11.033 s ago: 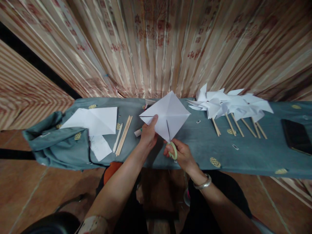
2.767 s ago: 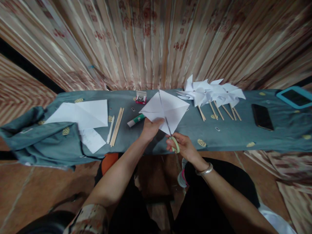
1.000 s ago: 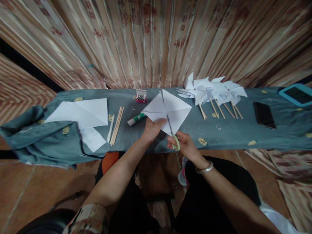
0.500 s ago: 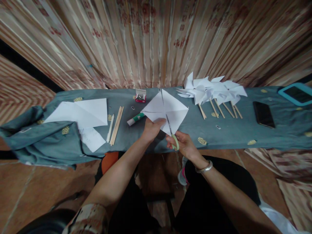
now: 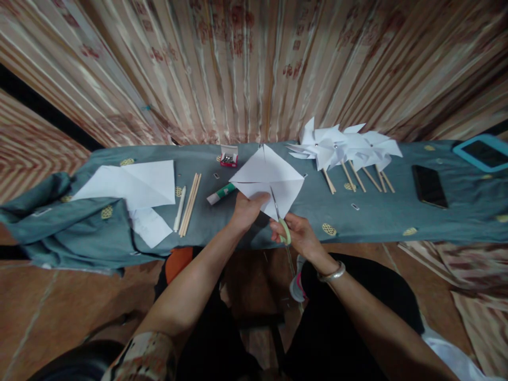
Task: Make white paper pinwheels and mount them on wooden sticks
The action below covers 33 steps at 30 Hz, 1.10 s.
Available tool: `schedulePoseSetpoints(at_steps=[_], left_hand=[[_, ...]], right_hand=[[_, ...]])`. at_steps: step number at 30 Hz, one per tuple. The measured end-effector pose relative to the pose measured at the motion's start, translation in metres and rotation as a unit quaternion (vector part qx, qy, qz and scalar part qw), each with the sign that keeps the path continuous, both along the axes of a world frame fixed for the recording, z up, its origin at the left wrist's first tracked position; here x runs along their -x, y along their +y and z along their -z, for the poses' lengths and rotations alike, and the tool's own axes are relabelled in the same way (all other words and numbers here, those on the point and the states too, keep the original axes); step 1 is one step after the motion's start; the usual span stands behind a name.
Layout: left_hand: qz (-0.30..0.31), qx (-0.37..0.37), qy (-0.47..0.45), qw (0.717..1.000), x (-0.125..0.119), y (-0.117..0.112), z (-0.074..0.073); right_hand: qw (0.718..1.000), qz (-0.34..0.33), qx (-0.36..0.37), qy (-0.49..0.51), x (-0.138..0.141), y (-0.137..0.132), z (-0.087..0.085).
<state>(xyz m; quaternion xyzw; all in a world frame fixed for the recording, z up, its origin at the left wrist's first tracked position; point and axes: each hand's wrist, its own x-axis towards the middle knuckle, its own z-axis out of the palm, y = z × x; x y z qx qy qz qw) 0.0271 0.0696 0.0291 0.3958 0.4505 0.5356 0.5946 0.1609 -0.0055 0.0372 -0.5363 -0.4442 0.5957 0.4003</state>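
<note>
A square sheet of white paper (image 5: 273, 168) is held up with one corner toward me, slits running in from its corners. My left hand (image 5: 248, 210) pinches its lower left edge, thumb on top. In my right hand (image 5: 296, 233) is a pair of scissors (image 5: 283, 228) with light green handles, its blades at the paper's near corner, pointing to the middle. The fingers sit in the handle loops. Partly under the paper's left corner lies a green and white glue stick (image 5: 220, 194). Behind it stands an open small red box of pins (image 5: 229, 157).
White paper pinwheels (image 5: 349, 145) on wooden sticks lie back right, near a black phone (image 5: 429, 186) and a blue-framed tablet (image 5: 484, 153). Left are wooden sticks (image 5: 190, 205), a white pen (image 5: 180, 209) and paper sheets (image 5: 151, 182). A grey-green cloth (image 5: 391, 211) covers the table.
The paper's right corner has shifted slightly left and the sheet looks a little flatter. Both hands and the scissors stay almost where they were.
</note>
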Motion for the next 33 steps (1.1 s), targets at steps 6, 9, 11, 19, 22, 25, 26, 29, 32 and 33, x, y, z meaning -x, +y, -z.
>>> schedulePoseSetpoints(at_steps=[6,9,11,19,22,25,26,29,32,33], left_hand=[[-0.034,-0.004,-0.006,0.999,0.004,0.006,0.001],[-0.052,-0.006,-0.015,0.999,0.007,0.011,-0.001],[-0.063,-0.009,-0.025,0.998,0.01,0.014,-0.001],[-0.098,-0.016,-0.051,0.994,0.019,0.024,-0.003],[-0.088,-0.014,-0.05,0.995,0.02,0.024,-0.004],[-0.059,-0.01,-0.037,0.997,0.02,0.022,-0.004],[-0.046,-0.008,-0.032,0.998,0.02,0.021,-0.003],[0.001,0.005,-0.019,1.0,0.018,0.016,-0.003],[0.052,0.024,-0.003,0.998,0.017,0.01,-0.004],[0.066,0.029,0.004,0.997,0.016,0.007,-0.004]], right_hand=[[0.999,-0.01,0.014,0.029,0.001,-0.003,0.004],[0.999,-0.029,0.027,0.03,-0.002,-0.005,0.005],[0.998,-0.049,0.04,0.03,-0.006,-0.005,0.003],[0.985,-0.144,0.095,-0.008,-0.039,0.0,-0.01],[0.992,-0.094,0.078,-0.02,-0.051,0.005,-0.011],[0.998,0.045,0.005,-0.043,-0.06,0.013,-0.012],[0.994,0.091,-0.024,-0.055,-0.064,0.016,-0.013],[0.973,0.187,-0.095,-0.095,-0.074,0.026,-0.015],[0.956,0.229,-0.136,-0.125,-0.085,0.036,-0.016],[0.952,0.234,-0.146,-0.13,-0.087,0.038,-0.016]])
